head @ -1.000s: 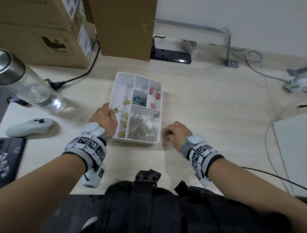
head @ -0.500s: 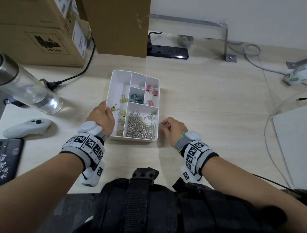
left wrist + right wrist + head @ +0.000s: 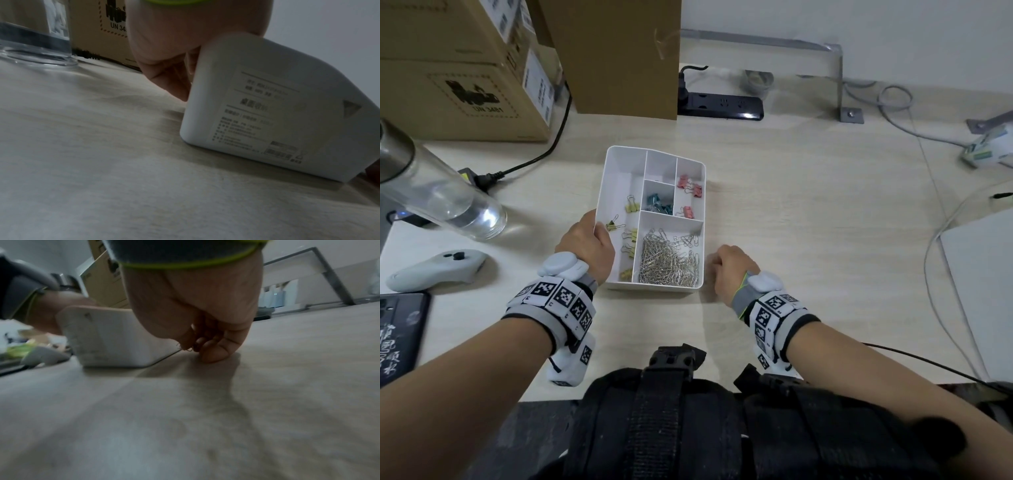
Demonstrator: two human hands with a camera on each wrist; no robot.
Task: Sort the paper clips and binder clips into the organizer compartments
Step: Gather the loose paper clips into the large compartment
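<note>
Nearest, the right hand (image 3: 732,269) sits low on the table (image 3: 808,219) just beside the tray's near right corner, fingers curled under; the right wrist view shows a thin bit of wire at the fingertips (image 3: 213,352) (it looks like a paper clip, though too small to be sure). The left hand (image 3: 587,246) grips the left wall of the white tray (image 3: 604,178) — thumb over the rim, fingers down the outside. In the tray, the heap of silver paper clips (image 3: 669,262) fills the near right compartment, yellow binder clips (image 3: 630,236) lie along the left one, blue binder clips (image 3: 659,204) in the small middle one, pink binder clips (image 3: 690,192) at the right. Farther left stands a clear bottle (image 3: 445,202); cardboard boxes (image 3: 465,75) and a black power strip (image 3: 719,104) lie at the back.
</note>
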